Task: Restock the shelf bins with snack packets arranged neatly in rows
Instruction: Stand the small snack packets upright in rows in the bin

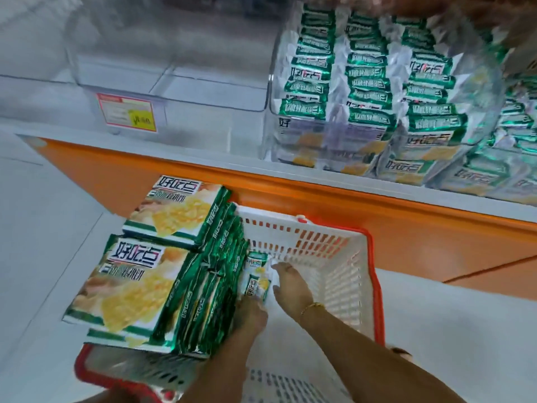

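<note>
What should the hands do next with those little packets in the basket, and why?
Probably grip the small packets and lift them out of the basket. The left hand and right hand both touch them already. The right bin is packed with rows, while the clear bin with the price tag shows no packets.
</note>
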Available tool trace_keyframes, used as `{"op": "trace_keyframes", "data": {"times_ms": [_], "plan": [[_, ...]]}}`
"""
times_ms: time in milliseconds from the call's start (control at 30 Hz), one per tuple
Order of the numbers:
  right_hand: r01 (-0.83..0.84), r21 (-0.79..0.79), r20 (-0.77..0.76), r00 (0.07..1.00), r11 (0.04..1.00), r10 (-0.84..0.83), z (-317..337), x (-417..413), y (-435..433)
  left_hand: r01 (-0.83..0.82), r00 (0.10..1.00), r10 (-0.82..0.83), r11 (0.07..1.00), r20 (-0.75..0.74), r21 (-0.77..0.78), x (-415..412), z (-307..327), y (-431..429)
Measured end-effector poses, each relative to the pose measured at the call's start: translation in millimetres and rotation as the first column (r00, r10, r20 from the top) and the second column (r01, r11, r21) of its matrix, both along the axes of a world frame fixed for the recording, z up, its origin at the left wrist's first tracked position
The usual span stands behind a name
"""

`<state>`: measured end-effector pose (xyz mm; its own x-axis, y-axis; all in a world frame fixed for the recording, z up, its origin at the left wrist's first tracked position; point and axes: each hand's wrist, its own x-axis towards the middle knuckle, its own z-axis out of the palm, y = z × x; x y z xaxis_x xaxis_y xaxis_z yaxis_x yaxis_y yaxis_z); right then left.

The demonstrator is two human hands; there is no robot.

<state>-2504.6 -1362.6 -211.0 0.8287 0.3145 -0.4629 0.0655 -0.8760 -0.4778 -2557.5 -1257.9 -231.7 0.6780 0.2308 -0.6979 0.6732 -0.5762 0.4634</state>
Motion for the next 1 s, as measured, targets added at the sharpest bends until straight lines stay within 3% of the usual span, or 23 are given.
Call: {"op": "trace_keyframes", "data": {"times_ms": [133, 233, 333, 367, 433, 633, 700, 800, 900, 1000], "plan": [[-0.006, -0.011, 0.044, 0.999, 1.000, 0.006, -19.2, 16.3, 13.0, -0.223, 0.972, 0.225, 0.974, 0.066, -0.045, 3.8, -16.0, -5.3], [0.214, 0.090, -0.005, 0.977, 0.973, -0.214, -35.0, 24.3, 22.5, -0.403, 0.903, 0.418, 0.904, 0.098, -0.145, 10.6, -25.3, -9.3], [0.640, 0.164, -0.289, 0.759, 0.751, -0.584, -50.1, 35.7, 30.3, -0.524, 0.846, 0.533, 0.839, 0.029, -0.144, 24.9, -34.4, -9.9], [0.719, 0.181, -0.397, 0.678, 0.672, -0.619, -52.4, 40.0, 33.0, -0.584, 0.805, 0.593, 0.796, 0.012, -0.158, 29.8, -37.5, -10.3], [0.777, 0.236, -0.503, 0.611, 0.583, -0.611, -56.1, 48.5, 35.4, -0.732, 0.663, 0.747, 0.633, -0.048, -0.254, 39.1, -41.6, -10.7], [0.774, 0.245, -0.593, 0.596, 0.584, -0.542, -59.3, 58.2, 36.2, -0.943, 0.197, 0.899, 0.064, -0.391, -0.326, 42.5, -57.4, -10.0], [0.734, 0.240, -0.547, 0.643, 0.635, -0.537, -61.9, 56.5, 34.4, -0.933, 0.105, 0.874, -0.079, -0.475, -0.352, 37.7, -58.0, -7.6], [0.634, 0.263, -0.420, 0.754, 0.727, -0.506, -62.4, 48.3, 35.7, -0.892, 0.090, 0.771, -0.219, -0.630, -0.396, 31.2, -49.7, -6.4], [0.494, 0.247, -0.237, 0.865, 0.833, -0.443, -53.9, 40.3, 35.7, -0.878, 0.136, 0.733, -0.223, -0.666, -0.424, 24.5, -41.2, -11.0], [0.406, 0.278, -0.119, 0.914, 0.871, -0.388, -32.9, 36.9, 25.1, -0.861, 0.190, 0.725, -0.201, -0.662, -0.468, 19.7, -27.6, -12.8]]}}
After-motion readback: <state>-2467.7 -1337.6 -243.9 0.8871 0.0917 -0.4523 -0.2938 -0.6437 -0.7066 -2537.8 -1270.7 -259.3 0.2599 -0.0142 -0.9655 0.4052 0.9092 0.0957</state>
